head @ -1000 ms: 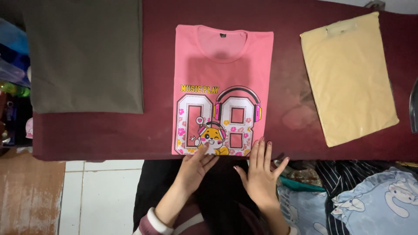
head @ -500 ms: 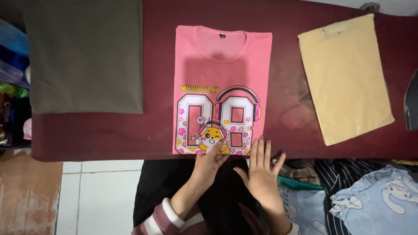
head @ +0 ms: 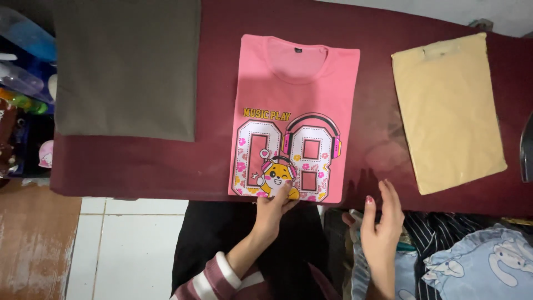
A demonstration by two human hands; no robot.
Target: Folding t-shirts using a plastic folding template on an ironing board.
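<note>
A folded pink T-shirt with a printed number design and a cartoon animal lies flat on the dark red table. My left hand grips the shirt's near bottom hem at the table's front edge, fingers pinched on the fabric. My right hand hovers off the table edge to the right of the shirt, fingers straight and together, holding nothing.
A folded olive-grey cloth lies at the table's left. A tan flat bag lies at the right. Blue and striped clothes are piled below right. Bottles and clutter stand at far left, above a tiled floor.
My right hand has left the shirt's hem and swung to the right, off the table edge. My left hand stays on the hem.
</note>
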